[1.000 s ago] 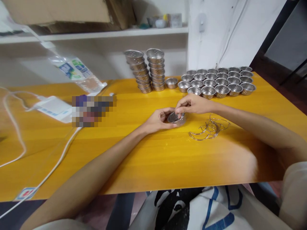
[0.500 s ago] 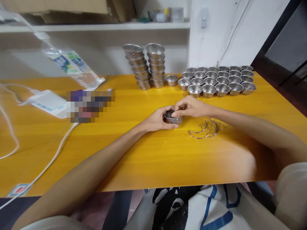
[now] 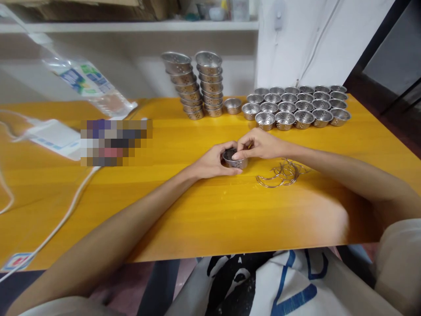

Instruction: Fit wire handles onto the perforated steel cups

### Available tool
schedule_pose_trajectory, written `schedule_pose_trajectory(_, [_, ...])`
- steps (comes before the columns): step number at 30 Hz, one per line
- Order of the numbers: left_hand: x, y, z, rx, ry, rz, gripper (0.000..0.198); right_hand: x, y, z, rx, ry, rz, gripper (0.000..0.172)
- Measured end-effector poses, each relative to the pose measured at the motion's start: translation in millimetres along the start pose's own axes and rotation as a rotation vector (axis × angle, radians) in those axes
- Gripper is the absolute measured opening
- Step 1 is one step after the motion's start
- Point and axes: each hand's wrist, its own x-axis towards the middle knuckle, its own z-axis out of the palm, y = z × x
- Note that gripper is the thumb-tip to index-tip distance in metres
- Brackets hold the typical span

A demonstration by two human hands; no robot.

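A small perforated metal cup [image 3: 237, 163] rests on or just above the yellow table, mouth up. My left hand [image 3: 215, 162] curves around its left side, thumb along the near wall and fingers behind. From the right, my right hand [image 3: 259, 145] is closed at the cup's rim, with the thumb over the opening and the fingers bent at the far side. Whether a small piece sits between those fingers is hidden. Several thin curved metal wires [image 3: 284, 174] lie in a loose tangle below my right forearm.
Two tall stacks of metal cups [image 3: 210, 83] stand at the back, beside a single cup [image 3: 233, 105]. Rows of similar cups [image 3: 304, 119] fill the back right. A hanging plastic bottle [image 3: 88, 85], a white box [image 3: 55, 136] and a white cable [image 3: 70, 210] are on the left.
The whole view has shifted slightly, so the scene sits a little higher and further left. Both hands keep nearly the same hold at the cup.
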Motion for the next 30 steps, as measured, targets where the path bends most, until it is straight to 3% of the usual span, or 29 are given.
schedule_pose_trajectory(6, [-2, 1, 0.8, 0.017, 0.010, 0.009, 0.049, 0, 1, 4, -0.029, -0.007, 0.003, 0.060])
schedule_pose_trajectory(9, [-1, -2, 3.8, 0.044, 0.087, 0.018, 0.050, 0, 8, 3, -0.022, -0.004, 0.022, 0.059])
schedule_pose_trajectory(13, [0, -7, 8.4, 0.110, 0.256, 0.038, 0.052, 0, 18, 3, -0.161, 0.274, 0.035, 0.030])
schedule_pose_trajectory(16, [-1, -8, 11.4, 0.166, 0.347, 0.125, 0.049, -3, 21, 9, -0.123, 0.388, 0.201, 0.049])
schedule_pose_trajectory(18, [-3, -7, 13.5, 0.226, 0.359, 0.171, 0.051, -4, 21, 12, 0.003, 0.348, 0.337, 0.047])
schedule_pose_trajectory(20, [-4, -6, 16.0, 0.272, 0.361, 0.191, 0.062, -4, 17, 10, -0.002, 0.311, 0.368, 0.038])
schedule_pose_trajectory(23, [-4, -8, 19.1, 0.270, 0.438, 0.219, 0.082, 7, 6, -14, -0.383, 0.344, 0.244, 0.024])
schedule_pose_trajectory(26, [0, -16, 19.3, 0.211, 0.541, 0.226, 0.071, 32, 0, -54, -0.788, 0.393, 0.190, 0.020])
schedule_pose_trajectory(30, [2, -25, 16.9, 0.164, 0.554, 0.147, 0.055, 68, 16, -95, -0.795, 0.197, 0.268, 0.020])
